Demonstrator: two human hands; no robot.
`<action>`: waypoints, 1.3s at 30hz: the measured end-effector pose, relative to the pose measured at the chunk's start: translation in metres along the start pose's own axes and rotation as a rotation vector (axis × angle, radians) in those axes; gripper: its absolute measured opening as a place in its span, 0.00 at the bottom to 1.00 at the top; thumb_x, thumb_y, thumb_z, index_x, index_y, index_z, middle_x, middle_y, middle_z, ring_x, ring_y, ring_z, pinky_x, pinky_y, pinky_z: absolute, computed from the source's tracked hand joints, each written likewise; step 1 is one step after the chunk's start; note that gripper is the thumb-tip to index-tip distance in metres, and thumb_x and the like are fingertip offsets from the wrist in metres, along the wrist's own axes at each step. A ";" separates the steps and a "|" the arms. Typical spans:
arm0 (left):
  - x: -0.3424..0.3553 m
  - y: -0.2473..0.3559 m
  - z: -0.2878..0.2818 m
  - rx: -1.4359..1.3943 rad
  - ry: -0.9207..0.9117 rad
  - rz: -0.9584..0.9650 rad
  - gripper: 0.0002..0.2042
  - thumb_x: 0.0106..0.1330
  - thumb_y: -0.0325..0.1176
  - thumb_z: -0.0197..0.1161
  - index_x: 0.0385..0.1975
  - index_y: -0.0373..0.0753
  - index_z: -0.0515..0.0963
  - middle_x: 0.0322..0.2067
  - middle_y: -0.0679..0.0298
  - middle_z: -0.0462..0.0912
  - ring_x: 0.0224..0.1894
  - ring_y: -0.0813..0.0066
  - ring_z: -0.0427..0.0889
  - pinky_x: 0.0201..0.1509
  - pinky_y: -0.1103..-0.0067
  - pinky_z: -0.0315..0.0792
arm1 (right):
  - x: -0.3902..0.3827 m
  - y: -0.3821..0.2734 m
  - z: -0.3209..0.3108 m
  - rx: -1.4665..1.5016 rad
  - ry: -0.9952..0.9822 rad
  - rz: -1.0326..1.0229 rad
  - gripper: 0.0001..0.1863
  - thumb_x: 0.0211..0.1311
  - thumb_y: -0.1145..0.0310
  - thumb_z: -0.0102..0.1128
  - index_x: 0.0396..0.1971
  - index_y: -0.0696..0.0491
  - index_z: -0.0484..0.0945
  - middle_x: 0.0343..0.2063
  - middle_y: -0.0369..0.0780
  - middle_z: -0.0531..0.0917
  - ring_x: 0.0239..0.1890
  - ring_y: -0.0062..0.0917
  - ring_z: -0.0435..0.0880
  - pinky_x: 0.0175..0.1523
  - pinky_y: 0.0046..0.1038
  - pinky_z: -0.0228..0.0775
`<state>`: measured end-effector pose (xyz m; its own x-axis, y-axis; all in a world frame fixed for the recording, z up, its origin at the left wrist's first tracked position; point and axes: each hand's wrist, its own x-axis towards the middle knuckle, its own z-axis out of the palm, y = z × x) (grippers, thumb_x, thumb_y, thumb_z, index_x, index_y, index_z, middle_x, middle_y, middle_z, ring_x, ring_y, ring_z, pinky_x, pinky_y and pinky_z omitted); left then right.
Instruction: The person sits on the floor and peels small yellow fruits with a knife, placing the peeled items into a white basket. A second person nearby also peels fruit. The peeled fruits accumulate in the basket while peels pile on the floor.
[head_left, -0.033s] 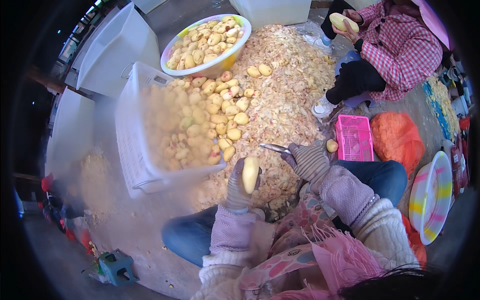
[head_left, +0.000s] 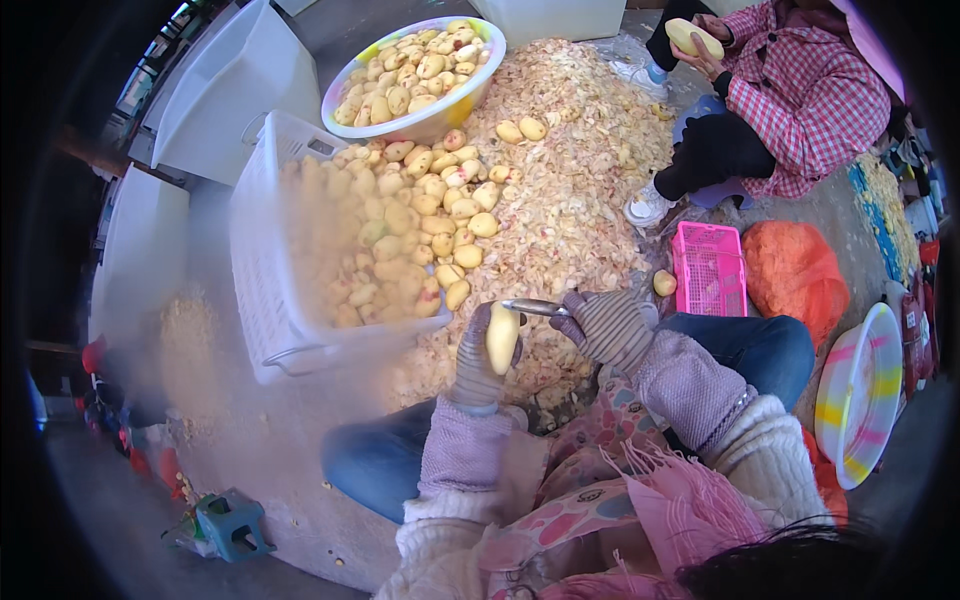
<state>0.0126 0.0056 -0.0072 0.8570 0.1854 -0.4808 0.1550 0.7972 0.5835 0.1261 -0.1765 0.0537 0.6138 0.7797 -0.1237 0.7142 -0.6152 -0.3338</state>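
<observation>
Working, gloved, over the near edge of a heap of potato peelings (head_left: 585,170).
Bordered at the heap's left edge by a white plastic crate (head_left: 260,290) with potatoes (head_left: 442,244) in and beside it, just beyond the right edge by a pink perforated basket (head_left: 709,270). Gripping in the left hand (head_left: 478,362), with fingers curled round its sides, a pale peeled potato (head_left: 502,345). Clasping in the right hand's (head_left: 610,328) closed fingers a metal peeler (head_left: 536,307), with its tip at the potato's top end.
</observation>
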 end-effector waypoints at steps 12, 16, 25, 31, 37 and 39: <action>-0.004 -0.008 -0.001 -0.102 0.097 0.112 0.17 0.65 0.38 0.61 0.51 0.39 0.73 0.39 0.66 0.78 0.43 0.75 0.78 0.48 0.78 0.75 | 0.007 0.009 0.021 -0.015 -0.086 0.005 0.12 0.65 0.61 0.50 0.34 0.56 0.73 0.22 0.46 0.81 0.23 0.39 0.83 0.29 0.41 0.74; -0.003 -0.009 -0.004 -0.058 0.058 0.181 0.11 0.66 0.36 0.58 0.44 0.38 0.75 0.39 0.63 0.78 0.44 0.74 0.77 0.50 0.76 0.73 | 0.006 0.015 0.024 -0.086 0.086 0.125 0.12 0.64 0.61 0.52 0.34 0.56 0.73 0.23 0.47 0.81 0.24 0.36 0.83 0.26 0.39 0.73; -0.004 -0.001 -0.002 -0.454 0.044 -0.163 0.19 0.63 0.50 0.61 0.47 0.44 0.77 0.42 0.62 0.81 0.41 0.66 0.81 0.42 0.71 0.78 | -0.005 -0.011 0.023 0.313 0.120 -0.125 0.26 0.60 0.51 0.59 0.51 0.53 0.69 0.34 0.47 0.82 0.31 0.41 0.83 0.34 0.40 0.74; -0.012 -0.015 0.022 -0.276 -0.223 -0.004 0.25 0.63 0.46 0.63 0.56 0.39 0.71 0.47 0.61 0.79 0.49 0.68 0.77 0.52 0.73 0.73 | 0.003 -0.011 0.020 0.366 -0.040 -0.203 0.33 0.55 0.54 0.64 0.60 0.48 0.66 0.36 0.47 0.82 0.34 0.38 0.84 0.40 0.36 0.76; -0.024 -0.010 0.031 -0.031 -0.352 0.209 0.29 0.61 0.47 0.65 0.57 0.38 0.66 0.47 0.58 0.78 0.53 0.64 0.76 0.59 0.66 0.71 | 0.015 -0.018 0.023 1.130 0.043 0.099 0.26 0.57 0.56 0.66 0.48 0.59 0.72 0.34 0.42 0.84 0.38 0.25 0.83 0.41 0.28 0.75; -0.026 -0.006 0.028 0.163 -0.147 0.168 0.28 0.59 0.41 0.69 0.56 0.38 0.66 0.44 0.60 0.79 0.49 0.65 0.79 0.55 0.69 0.74 | 0.015 -0.020 0.015 1.244 -0.117 0.152 0.23 0.60 0.53 0.62 0.43 0.59 0.74 0.31 0.44 0.84 0.35 0.30 0.85 0.39 0.31 0.75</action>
<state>0.0032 -0.0200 0.0203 0.9378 0.2122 -0.2748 0.0712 0.6574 0.7502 0.1157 -0.1510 0.0446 0.5828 0.7558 -0.2985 -0.1996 -0.2229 -0.9542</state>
